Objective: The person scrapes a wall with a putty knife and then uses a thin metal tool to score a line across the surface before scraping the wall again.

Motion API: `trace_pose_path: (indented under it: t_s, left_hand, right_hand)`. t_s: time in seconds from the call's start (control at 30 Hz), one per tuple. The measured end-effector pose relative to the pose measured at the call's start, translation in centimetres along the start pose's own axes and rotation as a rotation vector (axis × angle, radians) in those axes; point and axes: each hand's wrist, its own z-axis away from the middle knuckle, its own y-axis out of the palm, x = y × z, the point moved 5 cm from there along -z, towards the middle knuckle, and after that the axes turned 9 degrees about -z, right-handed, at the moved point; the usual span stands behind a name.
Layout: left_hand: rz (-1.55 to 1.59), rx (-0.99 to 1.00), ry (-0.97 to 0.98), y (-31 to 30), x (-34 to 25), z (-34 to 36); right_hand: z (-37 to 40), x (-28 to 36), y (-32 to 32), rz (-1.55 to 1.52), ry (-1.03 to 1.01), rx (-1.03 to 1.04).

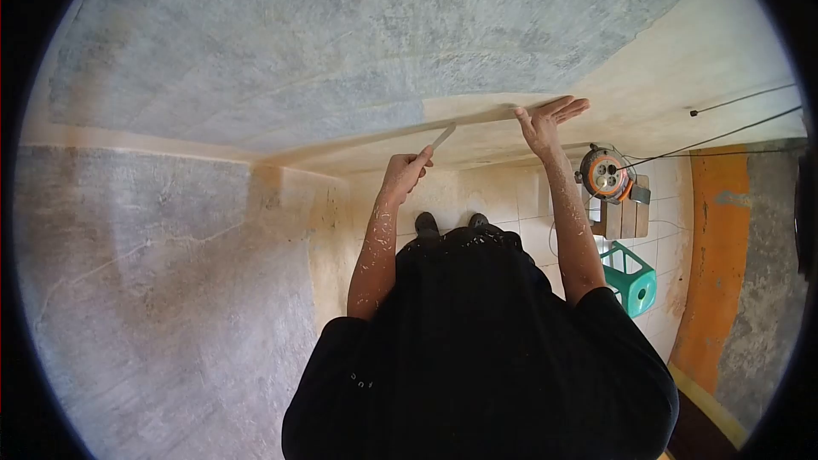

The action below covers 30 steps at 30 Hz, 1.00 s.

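Observation:
My left hand [406, 175] is closed round the handle of a scraper [444, 135], whose pale flat blade points up and to the right, close to the wall. To the right, my right hand [547, 123] has its fingers stretched out and spread, with the palm side at the wall and nothing held. The wall [341, 43] ahead has a rough grey upper area and a smoother cream band below it. Pale flakes cling to both forearms.
A cable reel [606, 174] with an orange rim rests on a wooden stool [624, 220] at the right. Beside it is a green plastic stool [635, 281]. Cables run off right. Another wall [162, 238] stands at the left, and dark shoes [427, 224] are on the tiled floor.

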Motion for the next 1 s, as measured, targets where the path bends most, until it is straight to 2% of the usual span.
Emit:
trace_pose_path:
  t_s: [0.07,0.17,0.27,0.37,0.5,0.53,0.6,0.7,0.8,0.9,1.0]
  left_hand:
    - [0.05,-0.004,-0.007,0.5,-0.1,0.6]
    - [-0.009,-0.053,-0.003,-1.4,0.2,0.3]
    - [-0.053,-0.1,0.077,0.2,-0.4,-0.4]
    - [0.007,-0.119,-0.015,-0.7,1.1,0.4]
    - [-0.076,-0.143,0.069,0.1,-0.6,0.3]
    - [-0.045,-0.147,0.039,-0.4,0.3,0.7]
    - [0.012,-0.142,-0.003,-1.3,1.0,1.0]
    - [-0.078,-0.152,0.051,-0.1,-0.6,0.6]
    - [0.0,-0.143,0.028,-0.4,0.6,1.1]
    - [-0.1,-0.142,0.061,0.4,-0.4,0.1]
    - [-0.01,-0.123,0.064,0.6,0.2,0.9]
  right_hand:
    - [0.2,-1.2,0.9,0.036,0.013,0.054]
    - [-0.2,-0.6,0.4,0.016,-0.005,0.022]
    - [-0.1,-0.4,0.1,-0.02,-0.023,0.023]
    - [0.1,0.2,0.1,-0.028,-0.03,0.033]
    - [-0.1,-0.3,0.3,-0.017,-0.022,0.01]
    - [0.0,-0.2,0.6,-0.032,-0.028,0.023]
    - [-0.2,-0.4,0.2,-0.045,-0.038,0.03]
    - [-0.2,-0.4,0.3,-0.042,-0.013,0.027]
    - [-0.2,-0.3,0.1,-0.055,-0.028,0.056]
    - [-0.4,-0.2,0.2,-0.057,-0.04,0.017]
    - [-0.4,-0.1,0.1,-0.057,-0.035,0.044]
